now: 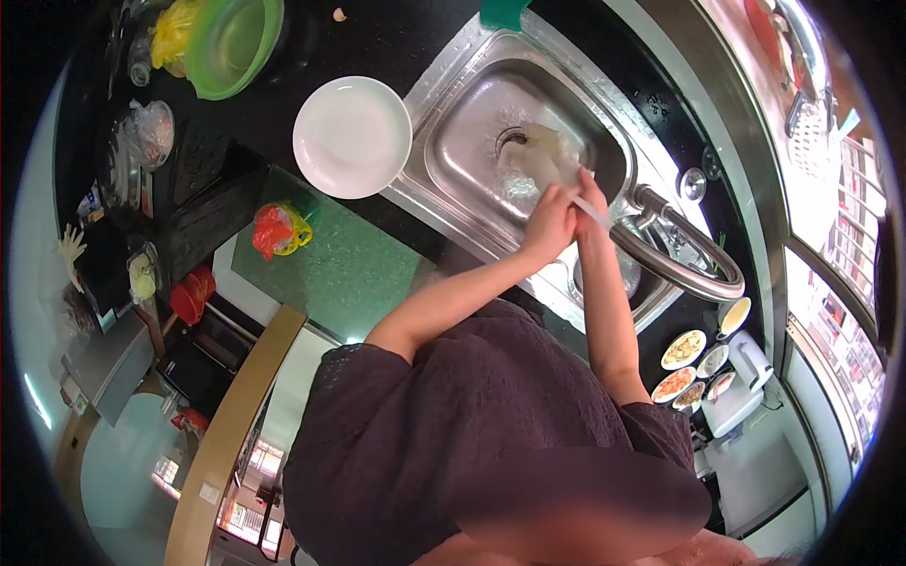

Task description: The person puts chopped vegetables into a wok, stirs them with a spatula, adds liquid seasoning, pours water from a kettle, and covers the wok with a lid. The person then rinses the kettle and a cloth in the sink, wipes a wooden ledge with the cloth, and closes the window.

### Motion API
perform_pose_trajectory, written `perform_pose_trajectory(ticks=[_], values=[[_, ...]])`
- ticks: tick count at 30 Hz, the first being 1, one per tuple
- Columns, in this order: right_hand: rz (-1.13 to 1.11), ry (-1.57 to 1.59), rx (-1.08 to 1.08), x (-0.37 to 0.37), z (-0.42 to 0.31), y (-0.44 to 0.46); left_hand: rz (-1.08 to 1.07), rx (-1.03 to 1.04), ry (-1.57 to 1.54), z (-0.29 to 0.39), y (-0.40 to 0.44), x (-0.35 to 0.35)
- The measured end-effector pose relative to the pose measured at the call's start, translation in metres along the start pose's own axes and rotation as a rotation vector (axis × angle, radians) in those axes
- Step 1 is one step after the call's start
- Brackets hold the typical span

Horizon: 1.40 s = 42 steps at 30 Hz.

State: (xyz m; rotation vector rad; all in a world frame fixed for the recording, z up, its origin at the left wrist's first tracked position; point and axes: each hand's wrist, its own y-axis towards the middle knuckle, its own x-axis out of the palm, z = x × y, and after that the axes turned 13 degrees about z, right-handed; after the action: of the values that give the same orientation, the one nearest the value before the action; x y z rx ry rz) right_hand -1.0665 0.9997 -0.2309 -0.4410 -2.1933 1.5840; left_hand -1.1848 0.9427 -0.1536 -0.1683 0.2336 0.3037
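Note:
My left hand (550, 226) and my right hand (592, 200) are close together over the near right part of the steel sink (472, 123). Water (592, 211) runs from the curved faucet (675, 264) onto them. Both hands are closed, their fingers curled against each other, and what lies between them is mostly hidden. Just beyond the fingertips, a pale, limp, translucent thing (545, 156) lies in the basin near the dark drain (510, 140). Its kind cannot be made out.
Left of the sink stands a white plate (352, 137). Farther left are a green basin (236, 47) and a yellow bag (176, 36). A red and yellow bag (281, 231) rests on a green surface. Several dishes of food (683, 349) stand at the right.

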Motion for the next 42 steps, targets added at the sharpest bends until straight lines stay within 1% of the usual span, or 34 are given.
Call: perform_pose_trajectory(ticks=[3, 4, 7, 8, 10, 11, 12, 13, 14, 15, 16, 17, 18, 19, 20, 21, 22, 23, 24, 25, 26, 27, 28, 30, 32, 33, 35, 37, 39, 40, 42], values=[[-0.127, 0.044, -0.117, 0.027, 0.014, -0.045, 0.332, -0.192, 0.129, -0.051, -0.008, 0.0], [-0.037, -0.034, -0.155, 0.039, 0.015, -0.059, 0.345, -0.28, 0.191, -0.063, -0.001, 0.001], [0.049, -0.097, -0.369, 0.052, 0.029, -0.071, 0.272, -1.072, -0.816, -0.023, 0.046, -0.022], [0.073, -0.098, -0.485, 0.051, 0.033, -0.068, 0.223, -1.003, -0.754, -0.047, 0.053, -0.015], [0.125, -0.359, -0.79, 0.046, 0.036, -0.07, 0.31, -0.921, -0.583, -0.132, 0.059, 0.014], [0.159, -0.489, -0.939, 0.05, 0.036, -0.082, 0.347, -0.877, -0.496, -0.121, 0.067, 0.012], [0.143, -0.417, -0.812, 0.055, 0.04, -0.095, 0.351, -0.951, -0.601, -0.108, 0.066, 0.008], [0.142, -0.475, -0.731, 0.062, 0.045, -0.109, 0.263, -1.007, -0.747, -0.103, 0.059, -0.005], [0.134, -0.521, -1.028, 0.076, 0.052, -0.112, 0.154, -1.06, -0.892, -0.099, 0.058, -0.018], [0.196, -0.763, -1.187, 0.061, 0.068, -0.079, 0.01, -1.107, -1.042, -0.092, 0.062, -0.021], [0.217, -0.794, -1.173, 0.076, 0.058, -0.083, -0.019, -1.092, -1.036, -0.099, 0.057, -0.015], [0.326, -0.831, -1.117, 0.082, 0.048, -0.078, -0.053, -1.084, -1.031, -0.109, 0.049, -0.007], [0.436, -0.858, -1.054, 0.085, 0.033, -0.066, 0.086, -1.246, -0.703, -0.083, 0.058, -0.001], [0.641, -0.899, -1.033, 0.084, 0.021, -0.043, 0.066, -1.117, -0.671, -0.054, 0.055, -0.007], [0.675, -0.899, -1.034, 0.075, 0.009, -0.03, -0.003, -1.127, -0.558, -0.049, 0.053, -0.01], [0.662, -0.944, -0.889, 0.074, 0.002, -0.025, -0.056, -1.128, -0.442, -0.047, 0.055, -0.014], [0.628, -0.974, -0.815, 0.08, 0.007, -0.031, -0.054, -1.108, -0.599, -0.057, 0.057, -0.011], [0.606, -1.004, -0.85, 0.088, 0.016, -0.044, -0.047, -1.09, -0.753, -0.075, 0.061, -0.01], [0.58, -1.04, -0.886, 0.094, 0.031, -0.057, -0.285, -1.102, -0.941, -0.093, 0.072, -0.022], [0.565, -0.869, -1.073, 0.091, 0.063, -0.064, -0.523, -1.112, -1.12, -0.109, 0.08, -0.03], [0.499, -0.877, -1.093, 0.089, 0.058, -0.071, -0.307, -1.033, -1.003, -0.124, 0.08, -0.021], [0.429, -0.89, -1.112, 0.085, 0.05, -0.076, -0.248, -1.066, -0.776, -0.105, 0.08, -0.023], [0.475, -0.908, -1.037, 0.08, 0.037, -0.072, -0.182, -1.085, -0.551, -0.07, 0.076, -0.028], [0.563, -0.935, -0.882, 0.067, 0.01, -0.053, -0.118, -1.054, -0.416, -0.048, 0.072, -0.029], [0.631, -0.912, -0.76, 0.064, 0.018, -0.022, -0.132, -0.988, -0.586, -0.054, 0.069, -0.03], [0.661, -0.9, -0.702, 0.062, 0.022, -0.004, -0.135, -1.008, -0.601, -0.062, 0.074, -0.032], [0.463, -0.528, -0.641, 0.06, 0.03, 0.008, -0.142, -1.051, -0.633, -0.082, 0.085, -0.04], [0.399, -0.338, -0.85, 0.058, 0.048, 0.007, -0.078, -1.065, -0.651, -0.105, 0.09, -0.042], [0.329, -0.434, -0.814, 0.068, 0.048, -0.045, -0.007, -1.111, -0.653, -0.133, 0.097, -0.038], [0.293, -0.482, -0.794, 0.071, 0.048, -0.067, -0.023, -1.132, -0.601, -0.132, 0.099, -0.033], [0.288, -0.455, -0.87, 0.075, 0.062, -0.069, -0.143, -1.104, -0.696, -0.117, 0.1, -0.031]])
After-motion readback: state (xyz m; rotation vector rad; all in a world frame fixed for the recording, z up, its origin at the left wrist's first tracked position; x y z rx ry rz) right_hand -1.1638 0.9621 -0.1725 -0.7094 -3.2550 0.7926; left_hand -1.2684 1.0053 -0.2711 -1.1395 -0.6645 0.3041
